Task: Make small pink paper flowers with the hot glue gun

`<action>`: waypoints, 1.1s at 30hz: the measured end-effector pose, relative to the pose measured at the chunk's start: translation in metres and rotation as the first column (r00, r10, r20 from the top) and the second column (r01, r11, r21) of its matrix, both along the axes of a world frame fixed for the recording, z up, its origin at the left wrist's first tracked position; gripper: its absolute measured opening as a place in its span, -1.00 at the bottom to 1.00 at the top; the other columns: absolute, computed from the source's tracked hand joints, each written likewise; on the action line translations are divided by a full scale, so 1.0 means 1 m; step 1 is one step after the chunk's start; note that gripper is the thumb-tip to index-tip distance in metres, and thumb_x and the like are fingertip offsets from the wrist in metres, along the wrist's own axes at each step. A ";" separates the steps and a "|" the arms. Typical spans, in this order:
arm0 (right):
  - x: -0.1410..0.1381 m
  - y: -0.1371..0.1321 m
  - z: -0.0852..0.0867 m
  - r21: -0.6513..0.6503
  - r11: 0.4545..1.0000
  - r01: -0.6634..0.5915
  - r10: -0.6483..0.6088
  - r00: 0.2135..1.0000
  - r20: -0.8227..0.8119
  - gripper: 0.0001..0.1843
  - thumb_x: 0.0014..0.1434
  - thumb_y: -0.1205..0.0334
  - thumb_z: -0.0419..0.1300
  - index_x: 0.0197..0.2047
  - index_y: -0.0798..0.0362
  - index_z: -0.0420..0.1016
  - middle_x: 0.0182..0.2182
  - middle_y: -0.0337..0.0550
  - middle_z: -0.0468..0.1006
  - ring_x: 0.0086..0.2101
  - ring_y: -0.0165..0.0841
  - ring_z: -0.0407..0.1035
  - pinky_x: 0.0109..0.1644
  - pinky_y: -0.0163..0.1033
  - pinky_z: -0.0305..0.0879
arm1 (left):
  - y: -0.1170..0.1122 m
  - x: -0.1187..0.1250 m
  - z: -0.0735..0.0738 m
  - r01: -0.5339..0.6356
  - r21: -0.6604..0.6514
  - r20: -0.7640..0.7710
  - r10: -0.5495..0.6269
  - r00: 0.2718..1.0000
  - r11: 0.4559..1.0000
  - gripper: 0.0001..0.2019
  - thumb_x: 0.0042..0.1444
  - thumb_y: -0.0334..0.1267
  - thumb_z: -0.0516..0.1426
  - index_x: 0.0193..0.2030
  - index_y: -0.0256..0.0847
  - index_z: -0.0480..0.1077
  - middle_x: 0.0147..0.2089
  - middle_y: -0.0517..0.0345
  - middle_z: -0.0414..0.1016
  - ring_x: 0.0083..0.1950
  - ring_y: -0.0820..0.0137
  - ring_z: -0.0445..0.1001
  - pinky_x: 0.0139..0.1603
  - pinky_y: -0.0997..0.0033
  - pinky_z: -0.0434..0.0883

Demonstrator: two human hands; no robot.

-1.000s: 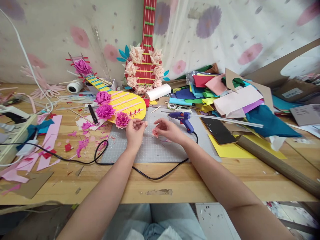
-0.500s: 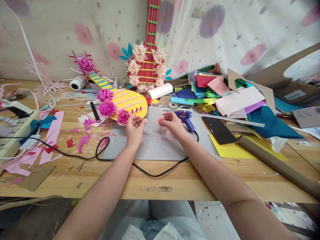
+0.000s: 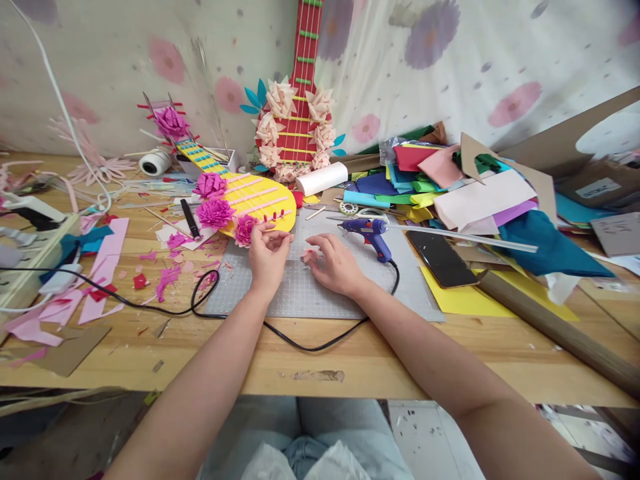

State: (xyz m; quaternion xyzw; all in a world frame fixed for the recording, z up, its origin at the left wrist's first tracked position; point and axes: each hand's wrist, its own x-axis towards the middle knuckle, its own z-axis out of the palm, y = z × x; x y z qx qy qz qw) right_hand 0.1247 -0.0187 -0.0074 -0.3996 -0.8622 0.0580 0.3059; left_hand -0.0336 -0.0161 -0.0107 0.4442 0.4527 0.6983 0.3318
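Both my hands rest over a grey cutting mat (image 3: 320, 293) on the wooden table. My left hand (image 3: 269, 253) has its fingers curled in a pinch on something I cannot make out, close to a magenta paper flower (image 3: 245, 229) on the yellow paper guitar (image 3: 260, 200). My right hand (image 3: 334, 263) lies palm down with its fingertips pinching a small pale pink paper flower (image 3: 309, 254) on the mat. A blue glue gun (image 3: 369, 232) lies just beyond my right hand.
A red paper guitar (image 3: 297, 120) with cream flowers leans on the back wall. A heap of coloured paper sheets (image 3: 450, 187) fills the right side, with a black phone (image 3: 439, 250) and cardboard tube (image 3: 555, 327). A black cord (image 3: 210, 313) loops across the front; pink scraps (image 3: 100, 273) lie left.
My right hand has dropped from near the glue gun down onto the mat, bringing the pink flower toward my left hand. My left hand has stayed near the magenta flower.
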 end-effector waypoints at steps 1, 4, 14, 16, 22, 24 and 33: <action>0.002 0.000 0.000 -0.013 1.000 0.004 -0.005 1.000 -0.029 -0.64 0.15 0.31 0.05 0.04 0.06 0.25 -0.06 0.07 0.41 -0.03 -0.16 0.30 -0.03 -0.05 0.33 | 0.000 0.000 0.000 0.002 0.004 -0.007 -0.002 1.000 1.000 -0.62 -0.11 -0.42 0.24 -0.17 -0.14 0.18 -0.38 0.24 0.49 -0.32 0.44 0.54 -0.17 0.38 0.45; 0.006 0.003 0.000 -0.069 0.998 0.009 -0.018 0.991 -0.133 -0.59 0.09 0.30 0.11 0.04 0.03 0.24 -0.09 0.03 0.44 -0.06 -0.17 0.34 -0.07 -0.06 0.36 | -0.002 0.000 0.000 0.001 0.006 -0.044 -0.001 0.999 1.000 -0.63 -0.09 -0.40 0.24 -0.18 -0.14 0.18 -0.38 0.25 0.49 -0.32 0.46 0.53 -0.17 0.40 0.45; 0.016 0.018 -0.007 -0.245 0.968 -0.055 0.013 0.985 -0.171 -0.53 0.09 0.21 0.20 0.07 -0.01 0.21 -0.06 -0.04 0.52 -0.11 -0.27 0.43 -0.10 -0.10 0.38 | -0.005 0.002 0.002 0.004 -0.059 -0.129 -0.012 0.992 0.998 -0.69 -0.06 -0.36 0.22 -0.20 -0.17 0.21 -0.36 0.18 0.54 -0.26 0.40 0.54 -0.34 0.48 0.38; 0.015 0.020 -0.007 -0.275 0.960 -0.042 0.000 0.988 -0.151 -0.55 0.10 0.23 0.20 0.06 -0.02 0.21 -0.09 -0.07 0.55 -0.15 -0.29 0.46 -0.10 -0.10 0.38 | -0.005 0.003 0.001 0.014 -0.058 -0.122 -0.021 0.992 0.998 -0.68 -0.07 -0.37 0.22 -0.19 -0.17 0.20 -0.37 0.19 0.54 -0.26 0.40 0.55 -0.32 0.47 0.39; 0.007 0.015 -0.006 -0.352 0.933 -0.069 -0.030 0.963 -0.269 -0.52 0.09 0.29 0.18 0.07 -0.05 0.16 -0.16 -0.14 0.57 -0.24 -0.34 0.48 -0.16 -0.15 0.42 | -0.002 0.004 -0.004 0.057 -0.024 -0.104 -0.059 0.993 0.998 -0.66 -0.08 -0.39 0.23 -0.19 -0.16 0.18 -0.38 0.21 0.54 -0.30 0.42 0.55 -0.26 0.42 0.45; 0.005 0.013 -0.006 -0.356 0.930 -0.093 -0.030 0.945 -0.325 -0.50 0.07 0.30 0.17 0.07 -0.05 0.14 -0.18 -0.15 0.56 -0.23 -0.36 0.48 -0.17 -0.18 0.43 | -0.003 0.004 -0.005 0.048 0.006 -0.139 -0.047 0.989 0.999 -0.66 -0.06 -0.39 0.22 -0.17 -0.16 0.18 -0.37 0.21 0.54 -0.28 0.42 0.56 -0.24 0.41 0.47; 0.003 0.008 -0.006 -0.362 0.926 -0.109 -0.040 0.924 -0.381 -0.54 0.06 0.20 0.17 0.03 -0.03 0.16 -0.25 -0.17 0.53 -0.28 -0.36 0.46 -0.29 -0.23 0.40 | -0.014 0.000 -0.002 0.097 0.261 -0.587 0.078 0.806 0.960 -0.74 0.10 -0.36 0.14 -0.09 -0.16 0.20 -0.27 0.17 0.56 -0.19 0.46 0.57 -0.08 0.38 0.49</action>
